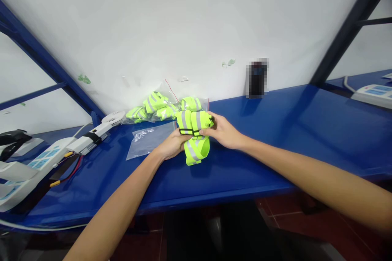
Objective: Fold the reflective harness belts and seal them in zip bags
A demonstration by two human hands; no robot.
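Observation:
A neon-yellow reflective safety vest (191,121) with silver stripes and black edging is bunched between my hands above the table. My left hand (171,145) grips its lower left side, the fingers partly hidden behind the fabric. On the right side, my right hand (226,132) holds the bundle with the thumb across its front near the black edging. A loop of striped fabric hangs below the hands. Just left of the bundle, a clear plastic bag (150,140) lies flat on the table. Several bagged yellow reflective bundles (153,104) are piled behind it, against the wall.
On the blue table (294,130), a white power strip (45,163), a small white fan (113,118) and red-and-black wires (72,173) with yellow connectors are at the left. A blurred dark object (257,78) stands by the wall. Another power strip (375,94) is far right.

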